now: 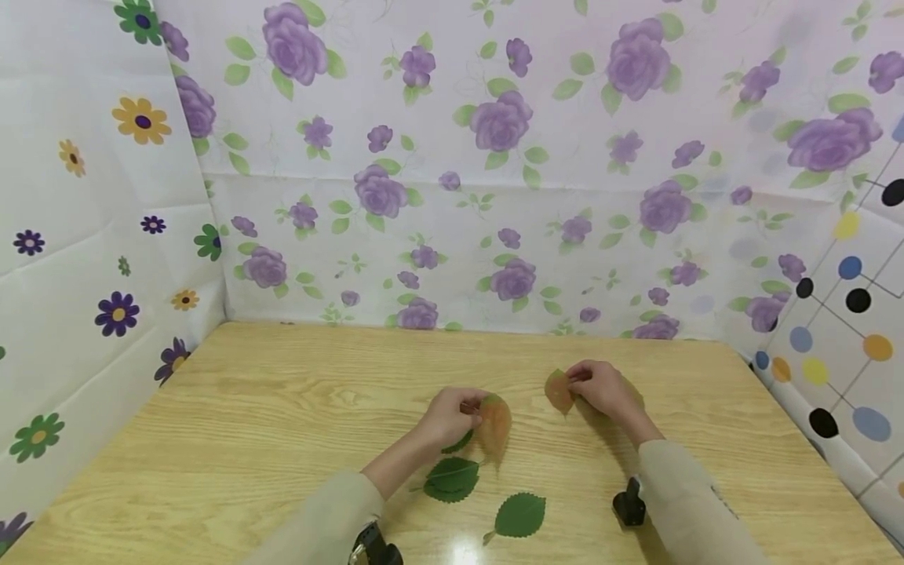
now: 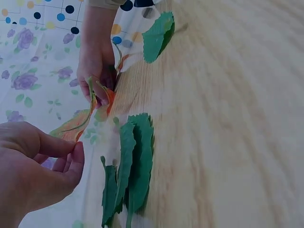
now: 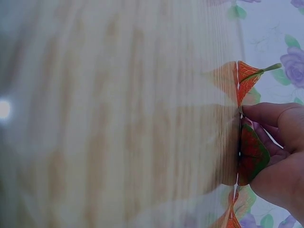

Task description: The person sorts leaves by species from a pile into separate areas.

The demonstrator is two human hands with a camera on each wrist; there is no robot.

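My left hand (image 1: 450, 417) pinches an orange leaf (image 1: 496, 424) between thumb and fingers, holding it above the table. Near the back right, my right hand (image 1: 600, 386) pinches the right edge of another orange leaf (image 1: 557, 391) low at the tabletop. A further orange-brown leaf (image 1: 632, 387) shows partly behind the right wrist. In the right wrist view, a red leaf with a green edge (image 3: 251, 159) sits beneath the fingers. Overlapping green leaves (image 1: 452, 479) lie below the left hand, which partly hides one. A single green leaf (image 1: 520, 515) lies nearer the front.
The wooden table (image 1: 282, 439) runs back to a wall cloth with purple flowers (image 1: 501, 122). Patterned cloths also hang at left and right. Black wrist devices (image 1: 629, 504) are worn at both sleeves, close above the table.
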